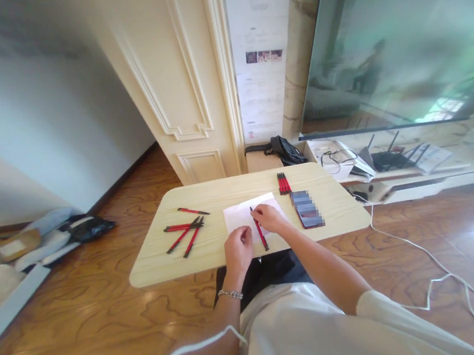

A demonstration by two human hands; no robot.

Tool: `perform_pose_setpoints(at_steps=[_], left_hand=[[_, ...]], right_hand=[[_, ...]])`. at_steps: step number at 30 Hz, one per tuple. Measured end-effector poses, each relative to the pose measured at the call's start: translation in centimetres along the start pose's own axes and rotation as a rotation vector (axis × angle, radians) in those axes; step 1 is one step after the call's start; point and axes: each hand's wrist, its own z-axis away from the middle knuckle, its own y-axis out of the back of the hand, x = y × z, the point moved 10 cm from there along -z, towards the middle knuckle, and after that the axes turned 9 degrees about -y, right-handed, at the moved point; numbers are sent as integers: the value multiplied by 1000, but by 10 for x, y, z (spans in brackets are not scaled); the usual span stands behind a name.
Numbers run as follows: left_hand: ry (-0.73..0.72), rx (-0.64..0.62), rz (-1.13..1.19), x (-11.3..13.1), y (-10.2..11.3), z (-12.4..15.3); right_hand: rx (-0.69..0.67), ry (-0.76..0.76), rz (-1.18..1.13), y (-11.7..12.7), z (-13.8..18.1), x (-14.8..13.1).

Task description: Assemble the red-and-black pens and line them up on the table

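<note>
My right hand (268,218) is closed on a red pen (262,238) with black ends, pinching it near its upper end. The pen slants over a white sheet of paper (234,217). My left hand (238,250) is beside it at the paper's lower left edge, fingers curled in; whether they hold something small is hidden. Several more red and black pens (191,242) lie loosely crossed on the table's left part, with a single pen (193,211) above them. Right of the paper, several pens (284,184) lie side by side in a neat row.
The pale wooden table (156,262) has rounded corners. A blurred-out phone-like object (308,209) lies on its right part. Behind stand a black bag (288,149) and a low cabinet with a router (388,160). A white cable (422,247) trails over the floor.
</note>
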Motion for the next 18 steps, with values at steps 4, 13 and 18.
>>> perform_pose_setpoints(at_steps=[4, 13, 18], left_hand=[[129, -23, 304, 7, -10, 4], [371, 46, 849, 11, -40, 23], [340, 57, 774, 18, -33, 24]], right_hand=[[-104, 58, -529, 0, 18, -6], [-117, 7, -874, 1, 44, -13], [19, -34, -797, 5, 46, -9]])
